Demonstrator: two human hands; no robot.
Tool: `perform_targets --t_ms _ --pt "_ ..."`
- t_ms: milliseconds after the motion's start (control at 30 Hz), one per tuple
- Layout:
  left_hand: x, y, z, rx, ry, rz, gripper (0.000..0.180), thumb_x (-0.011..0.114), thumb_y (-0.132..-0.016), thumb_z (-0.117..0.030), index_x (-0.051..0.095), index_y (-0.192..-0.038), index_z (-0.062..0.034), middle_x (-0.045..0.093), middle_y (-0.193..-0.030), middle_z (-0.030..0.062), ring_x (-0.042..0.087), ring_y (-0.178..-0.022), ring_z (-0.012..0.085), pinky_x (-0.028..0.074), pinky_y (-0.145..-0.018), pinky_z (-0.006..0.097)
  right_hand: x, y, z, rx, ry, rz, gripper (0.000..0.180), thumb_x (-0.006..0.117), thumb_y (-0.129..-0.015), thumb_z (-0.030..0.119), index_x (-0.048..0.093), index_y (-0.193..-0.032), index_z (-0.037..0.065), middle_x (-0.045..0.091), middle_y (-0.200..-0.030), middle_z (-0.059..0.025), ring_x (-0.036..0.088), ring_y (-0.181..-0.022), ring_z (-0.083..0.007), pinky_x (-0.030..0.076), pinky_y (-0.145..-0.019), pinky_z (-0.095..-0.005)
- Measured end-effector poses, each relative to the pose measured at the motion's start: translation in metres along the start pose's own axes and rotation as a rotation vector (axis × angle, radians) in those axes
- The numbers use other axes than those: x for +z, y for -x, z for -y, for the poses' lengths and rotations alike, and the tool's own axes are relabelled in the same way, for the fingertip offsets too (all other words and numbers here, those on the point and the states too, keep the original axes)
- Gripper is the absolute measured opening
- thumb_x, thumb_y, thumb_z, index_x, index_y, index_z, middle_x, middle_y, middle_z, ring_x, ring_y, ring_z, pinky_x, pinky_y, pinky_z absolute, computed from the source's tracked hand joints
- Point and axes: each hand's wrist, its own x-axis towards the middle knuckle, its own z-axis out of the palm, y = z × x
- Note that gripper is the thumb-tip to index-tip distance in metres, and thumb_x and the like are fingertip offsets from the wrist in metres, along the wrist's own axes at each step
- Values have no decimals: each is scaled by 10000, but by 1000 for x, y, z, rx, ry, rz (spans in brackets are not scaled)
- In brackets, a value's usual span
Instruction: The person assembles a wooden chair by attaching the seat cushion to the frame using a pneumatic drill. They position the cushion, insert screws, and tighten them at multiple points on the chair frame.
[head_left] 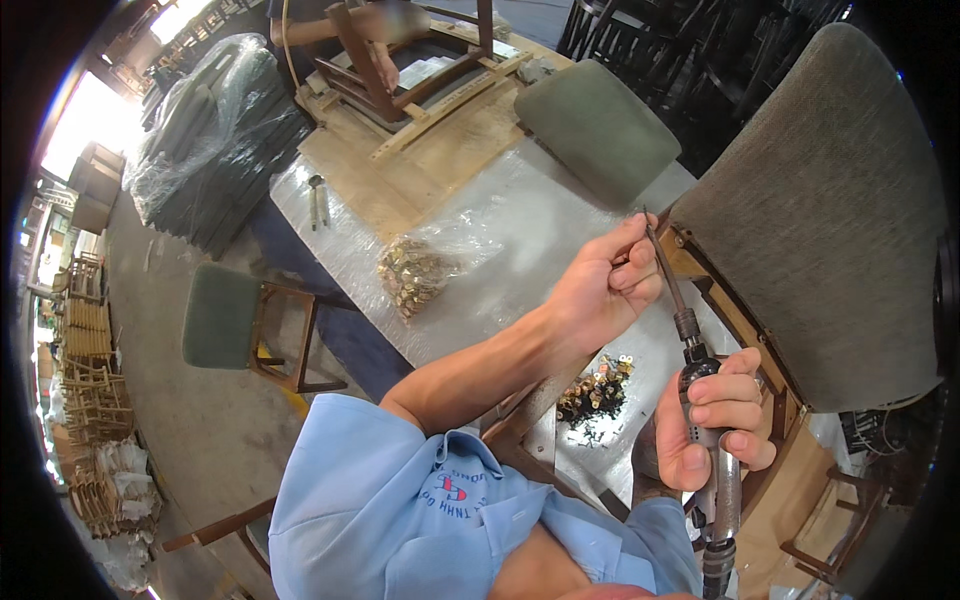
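Note:
My right hand (725,415) is wrapped around a pneumatic screwdriver (705,380), its long bit pointing away from me. At the end of the bit, my left hand (612,275) is closed in a pinch; whatever small piece sits between the fingertips is too small to make out. Right beside the bit stands a wooden chair frame (735,315) with a large grey-green upholstered panel (830,210). Below my left wrist, a pile of brass-coloured brackets and black screws (597,392) lies on the plastic-covered table.
A clear bag of brass-coloured brackets (412,275) lies on the table (490,310), with a grey cushion (600,130) beyond it. Across the table, a person's hand (385,68) touches another chair frame (372,70). A green-seated chair (220,315) stands on the floor at left, near plastic-wrapped panels (215,140).

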Motion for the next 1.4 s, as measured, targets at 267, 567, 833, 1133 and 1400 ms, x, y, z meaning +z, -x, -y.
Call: perform_targets --t_ms 267,567,833,1133,1400 --pt "-2 3 -5 -23 -98 -22 173 484 -1045 -260 585 -1108 -134 419 -621 -85 316 -476 21 266 -478 203 -1 -1 -4 60 -73 -67 322 615 -851 244 493 -1122 119 575 -736 -24 588 -624 -172 348 -659 -367" --pt "-18 -2 -16 -144 -241 -10 217 464 -1052 -315 587 -1156 -169 408 -616 -99 303 -484 11 230 -440 186 -9 -5 -2 123 -58 -13 314 606 -862 231 475 -1128 128 577 -747 -14 584 -624 -169 339 -676 -387" --pt "-26 -5 -14 -199 -340 -83 226 573 -999 -330 606 -1071 -119 482 -614 -68 334 -474 28 237 -427 188 -20 -13 1 67 64 8 294 574 -796 287 457 -1032 156 469 -667 35 505 -609 -135 305 -739 -409" --pt "-76 -13 -28 -85 -193 -438 126 539 -947 -161 537 -952 -36 518 -769 45 416 -595 103 359 -522 240 -51 -38 -10 81 157 211 358 622 -787 215 463 -1070 65 573 -701 -88 556 -516 -221 329 -516 -349" --pt "-119 -6 -15 -108 -102 -679 75 488 -944 -69 488 -961 3 501 -889 85 467 -757 176 443 -704 286 -51 -18 -31 298 168 140 374 540 -701 189 497 -1053 72 564 -667 -110 528 -529 -214 353 -556 -376"
